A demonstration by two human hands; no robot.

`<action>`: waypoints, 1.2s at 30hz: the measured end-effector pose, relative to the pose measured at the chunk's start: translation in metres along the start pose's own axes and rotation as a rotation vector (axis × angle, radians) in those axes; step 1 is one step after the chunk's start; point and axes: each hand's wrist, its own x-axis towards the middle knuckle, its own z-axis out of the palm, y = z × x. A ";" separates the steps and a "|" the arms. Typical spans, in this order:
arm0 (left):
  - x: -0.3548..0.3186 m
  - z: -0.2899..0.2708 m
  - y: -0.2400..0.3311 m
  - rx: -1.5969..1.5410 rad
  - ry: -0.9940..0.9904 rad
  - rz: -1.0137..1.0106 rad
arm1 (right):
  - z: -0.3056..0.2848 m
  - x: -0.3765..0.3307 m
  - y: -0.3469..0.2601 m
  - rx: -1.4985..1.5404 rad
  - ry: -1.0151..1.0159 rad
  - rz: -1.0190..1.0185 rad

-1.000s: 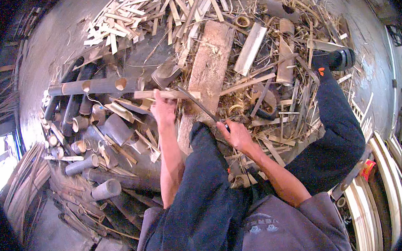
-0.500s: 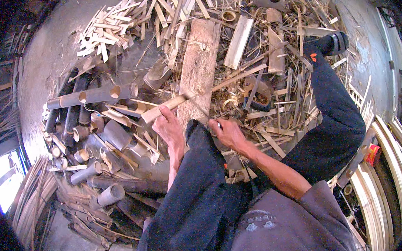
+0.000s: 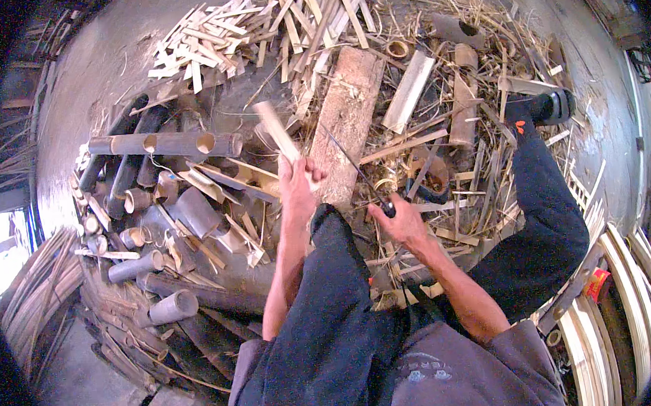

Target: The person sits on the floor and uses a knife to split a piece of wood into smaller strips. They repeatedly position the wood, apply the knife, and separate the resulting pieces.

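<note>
My left hand (image 3: 298,184) grips a pale split bamboo strip (image 3: 275,129) that points up and to the left, held over the near end of a worn wooden chopping block (image 3: 350,118). My right hand (image 3: 398,220) is closed on the dark handle of a long thin knife (image 3: 349,163), whose blade angles up and left across the block's edge. The blade is apart from the strip. My dark-trousered knee sits between the two forearms.
Cut bamboo tube sections (image 3: 163,145) are heaped to the left. A pile of pale split strips (image 3: 253,27) lies at the back. Shavings and offcuts (image 3: 456,133) litter the floor on the right around my outstretched leg and shoe (image 3: 549,106). Curved bamboo slats (image 3: 619,296) lie at right.
The left hand has lifted the bamboo strip from lying crosswise on the block to pointing up and left. The knife has drawn back off the strip toward my right.
</note>
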 end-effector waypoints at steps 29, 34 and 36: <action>0.020 0.010 0.051 -0.096 -0.108 0.309 | -0.060 -0.021 -0.023 0.532 -0.084 0.121; 0.008 0.017 0.048 0.013 -0.045 0.437 | -0.059 -0.025 -0.040 0.543 -0.112 0.028; 0.011 0.019 0.052 0.058 -0.036 0.495 | -0.062 -0.027 -0.052 0.604 -0.118 -0.001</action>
